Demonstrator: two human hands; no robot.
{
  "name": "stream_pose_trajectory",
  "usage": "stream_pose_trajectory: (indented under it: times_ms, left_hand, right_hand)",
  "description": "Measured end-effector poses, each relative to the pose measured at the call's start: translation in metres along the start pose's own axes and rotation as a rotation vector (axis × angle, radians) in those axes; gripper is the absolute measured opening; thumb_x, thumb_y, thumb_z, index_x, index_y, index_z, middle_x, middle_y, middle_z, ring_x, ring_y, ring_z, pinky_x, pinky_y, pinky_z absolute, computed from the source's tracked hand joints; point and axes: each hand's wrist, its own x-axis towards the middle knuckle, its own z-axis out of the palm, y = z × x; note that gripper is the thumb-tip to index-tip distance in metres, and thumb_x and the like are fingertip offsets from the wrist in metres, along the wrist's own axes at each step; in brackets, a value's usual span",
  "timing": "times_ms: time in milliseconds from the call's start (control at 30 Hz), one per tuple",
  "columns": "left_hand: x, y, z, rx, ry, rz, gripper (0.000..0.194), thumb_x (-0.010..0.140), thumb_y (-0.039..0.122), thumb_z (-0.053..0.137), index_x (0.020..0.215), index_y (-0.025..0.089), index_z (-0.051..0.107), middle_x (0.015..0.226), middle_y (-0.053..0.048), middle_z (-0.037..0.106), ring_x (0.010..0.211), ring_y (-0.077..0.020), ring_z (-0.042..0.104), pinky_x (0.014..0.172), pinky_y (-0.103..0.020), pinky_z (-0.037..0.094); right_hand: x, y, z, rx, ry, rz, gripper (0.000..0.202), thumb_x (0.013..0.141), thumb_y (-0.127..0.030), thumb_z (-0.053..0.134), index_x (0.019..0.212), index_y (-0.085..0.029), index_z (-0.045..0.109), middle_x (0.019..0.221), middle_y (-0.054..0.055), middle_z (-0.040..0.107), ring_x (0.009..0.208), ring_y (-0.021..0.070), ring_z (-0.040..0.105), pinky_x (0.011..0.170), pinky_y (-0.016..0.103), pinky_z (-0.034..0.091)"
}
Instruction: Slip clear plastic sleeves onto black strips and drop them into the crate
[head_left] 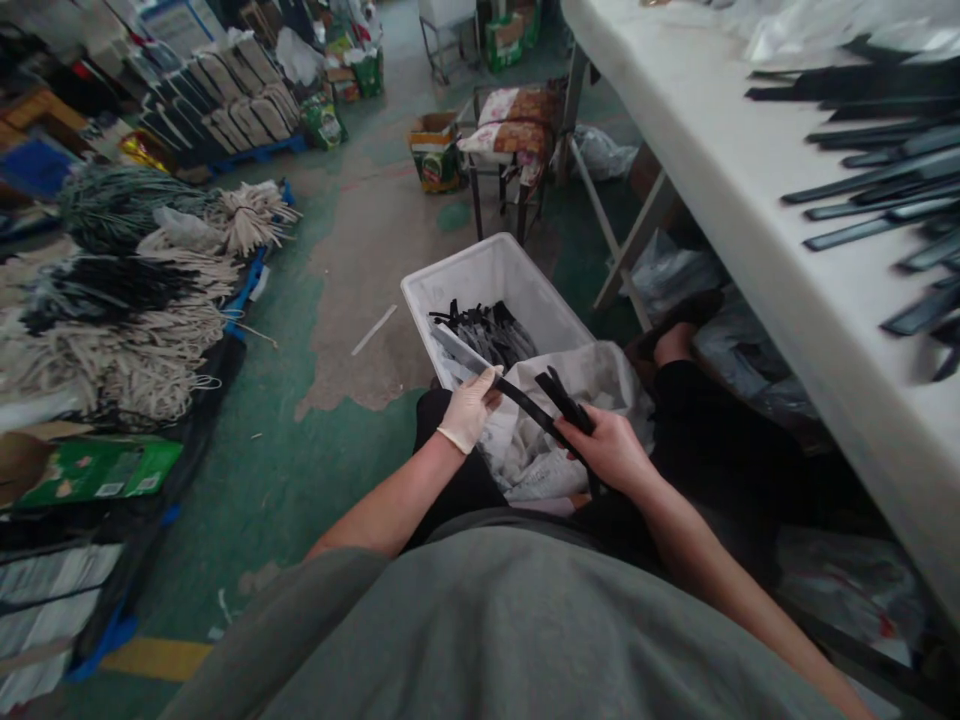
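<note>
My left hand (471,408), in a pale glove, is closed on one end of a black strip (531,405) above the edge of a white plastic bin (551,290). A flat translucent piece (459,350) extends from the same fingers toward the bin. The bare fingers of my right hand (604,445) wrap round several black strips (562,397), and the long strip runs across to them. Inside the bin lies a pile of black and grey strips (491,332). A whitish plastic bag (592,375) hangs over the bin's near end, below my hands.
On the right, a white table (697,190) carries many black strips (892,170). Beyond the bin stands a stool with a patterned cushion (514,120). Bundled cords (127,340) lie on pallets at the left, and plastic bags (675,270) are under the table.
</note>
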Motion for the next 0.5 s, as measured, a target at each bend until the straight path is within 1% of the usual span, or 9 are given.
stream_pose_trajectory:
  times_ms: [67,133,200,267,300,367,433,500]
  left_hand:
    - [-0.002,-0.005,0.0,0.004,-0.039,-0.023,0.024,0.067,0.028,0.087,0.081,0.014,0.073,0.077,-0.002,0.072,0.065,-0.0094,0.062,0.067,-0.022,0.045]
    - [-0.003,-0.009,0.002,-0.025,-0.042,-0.026,0.024,0.069,0.03,0.086,0.08,0.014,0.072,0.077,-0.003,0.072,0.065,-0.01,0.063,0.065,-0.022,0.046]
    - [0.002,-0.008,0.002,-0.084,0.001,-0.013,0.02,0.074,0.031,0.083,0.082,0.015,0.072,0.075,-0.002,0.071,0.063,-0.009,0.062,0.062,-0.021,0.045]
    - [0.011,-0.002,-0.001,-0.125,0.03,-0.035,0.017,0.08,0.031,0.078,0.084,0.016,0.072,0.073,-0.001,0.069,0.061,-0.0085,0.062,0.061,-0.02,0.046]
    - [0.015,0.0,-0.003,-0.131,0.03,-0.067,0.016,0.082,0.032,0.076,0.085,0.017,0.072,0.073,-0.001,0.069,0.061,-0.0087,0.062,0.061,-0.02,0.047]
    - [0.023,0.0,-0.007,-0.126,0.014,-0.167,0.015,0.086,0.032,0.072,0.085,0.017,0.072,0.073,-0.002,0.069,0.064,-0.0102,0.064,0.063,-0.021,0.049]
    - [0.026,-0.005,-0.009,-0.128,0.022,-0.26,0.015,0.087,0.032,0.07,0.083,0.017,0.071,0.075,-0.003,0.07,0.066,-0.0116,0.066,0.065,-0.022,0.051]
    - [0.024,-0.013,-0.011,-0.135,0.043,-0.312,0.015,0.087,0.031,0.07,0.081,0.017,0.07,0.077,-0.004,0.071,0.068,-0.0122,0.067,0.066,-0.023,0.052]
  right_hand:
    - [0.005,-0.003,0.006,-0.014,0.038,-0.019,0.026,0.086,-0.042,0.055,0.074,-0.019,0.063,0.06,0.004,0.068,0.056,0.0198,0.066,0.051,0.027,0.046]
    - [0.01,-0.007,0.011,0.033,0.028,-0.025,0.027,0.086,-0.043,0.056,0.076,-0.019,0.063,0.063,0.004,0.069,0.056,0.0194,0.066,0.052,0.027,0.046]
    - [0.011,-0.009,0.013,0.092,-0.025,-0.011,0.027,0.084,-0.045,0.058,0.078,-0.019,0.064,0.063,0.003,0.069,0.055,0.0191,0.065,0.05,0.027,0.046]
    - [0.01,-0.011,0.013,0.127,-0.102,0.006,0.027,0.082,-0.045,0.06,0.078,-0.019,0.064,0.062,0.003,0.069,0.053,0.0189,0.064,0.049,0.027,0.046]
    - [0.008,-0.012,0.012,0.137,-0.131,0.015,0.027,0.082,-0.045,0.06,0.077,-0.019,0.063,0.062,0.003,0.069,0.053,0.0187,0.064,0.049,0.027,0.046]
    - [0.004,-0.013,0.011,0.132,-0.147,0.032,0.027,0.082,-0.045,0.06,0.074,-0.019,0.061,0.061,0.003,0.069,0.05,0.0179,0.063,0.047,0.027,0.046]
    - [0.001,-0.012,0.009,0.086,-0.126,0.04,0.026,0.083,-0.044,0.059,0.072,-0.02,0.058,0.059,0.002,0.067,0.048,0.0174,0.062,0.046,0.026,0.045]
    - [-0.002,-0.011,0.009,0.004,-0.116,0.039,0.025,0.084,-0.042,0.058,0.072,-0.021,0.057,0.056,0.001,0.066,0.047,0.0175,0.062,0.046,0.026,0.044]
